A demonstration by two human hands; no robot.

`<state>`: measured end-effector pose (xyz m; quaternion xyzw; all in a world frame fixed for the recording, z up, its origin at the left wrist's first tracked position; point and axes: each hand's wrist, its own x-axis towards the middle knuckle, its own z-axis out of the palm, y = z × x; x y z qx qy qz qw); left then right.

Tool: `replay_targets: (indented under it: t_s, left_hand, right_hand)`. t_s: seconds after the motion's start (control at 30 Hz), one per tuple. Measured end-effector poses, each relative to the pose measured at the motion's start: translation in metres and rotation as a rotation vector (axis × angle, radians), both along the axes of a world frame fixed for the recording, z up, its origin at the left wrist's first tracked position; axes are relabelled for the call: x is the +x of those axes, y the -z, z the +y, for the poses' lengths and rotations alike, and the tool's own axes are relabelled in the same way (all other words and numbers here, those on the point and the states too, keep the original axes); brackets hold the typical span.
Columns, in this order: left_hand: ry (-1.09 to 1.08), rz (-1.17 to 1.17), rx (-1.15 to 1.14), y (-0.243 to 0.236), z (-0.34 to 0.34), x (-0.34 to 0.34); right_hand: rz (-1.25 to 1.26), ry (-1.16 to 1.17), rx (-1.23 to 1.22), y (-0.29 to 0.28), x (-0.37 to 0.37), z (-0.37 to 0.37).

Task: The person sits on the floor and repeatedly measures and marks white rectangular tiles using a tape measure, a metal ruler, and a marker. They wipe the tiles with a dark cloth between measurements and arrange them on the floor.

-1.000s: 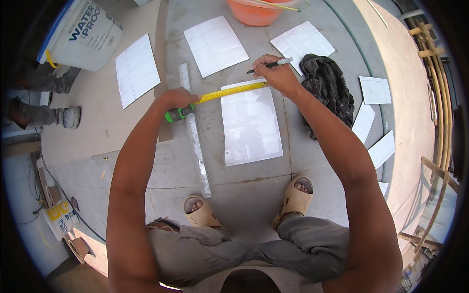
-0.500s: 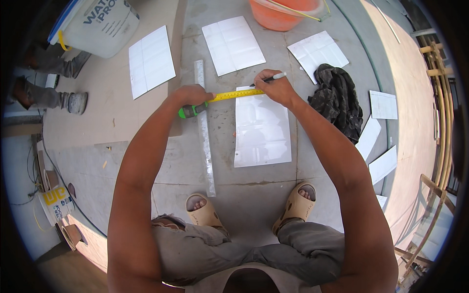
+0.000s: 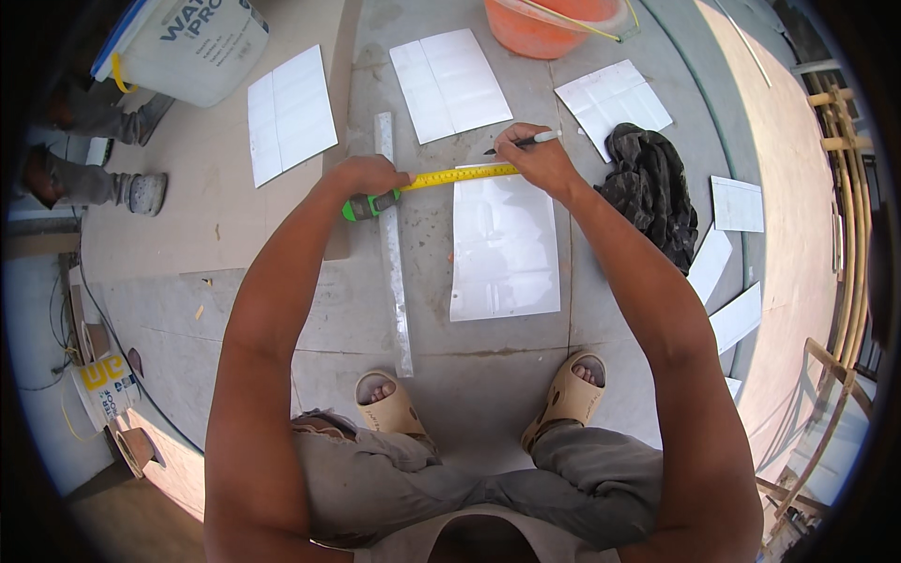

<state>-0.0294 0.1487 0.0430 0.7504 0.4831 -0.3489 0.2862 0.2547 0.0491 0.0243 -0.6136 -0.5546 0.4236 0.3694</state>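
A white rectangular tile (image 3: 505, 246) lies on the grey floor in front of my feet. The yellow blade of a tape measure (image 3: 458, 176) stretches across its far edge. My left hand (image 3: 368, 175) is closed around the blade's near-case end, with the green and black case hanging just below the fingers. At the tile's far right corner, my right hand (image 3: 537, 161) grips a black and grey marker (image 3: 535, 139) and touches the blade's other end. The marker's tip points left, beyond the tile's far edge. Under the left hand runs a long metal straightedge (image 3: 394, 272).
More white tiles (image 3: 450, 84) lie beyond, with cut pieces (image 3: 736, 204) at right. A dark crumpled cloth (image 3: 648, 192) is beside my right forearm. An orange bucket (image 3: 554, 28) and a white bucket (image 3: 192, 52) stand at the back. Another person's foot (image 3: 147, 194) shows at left.
My right hand has shifted slightly right and away from me, and the marker's tip has moved off the tile's far edge. The left hand has barely moved.
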Motion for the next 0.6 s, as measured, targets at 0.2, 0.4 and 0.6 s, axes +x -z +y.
replay_targets:
  t_s: [0.2, 0.4, 0.6]
  left_hand:
    - [0.002, 0.036, 0.009, 0.0001, -0.0004, 0.0044]
    - [-0.009, 0.059, -0.013, -0.0027, 0.001, 0.0072]
    - [0.015, 0.049, -0.003, -0.0047, 0.0001, 0.0078]
  right_hand:
    - [-0.064, -0.055, -0.074, -0.0029, -0.0054, -0.0041]
    - [-0.105, -0.058, -0.119, -0.0052, -0.0083, -0.0041]
    - [-0.104, -0.064, -0.123, -0.001, -0.0071, -0.0027]
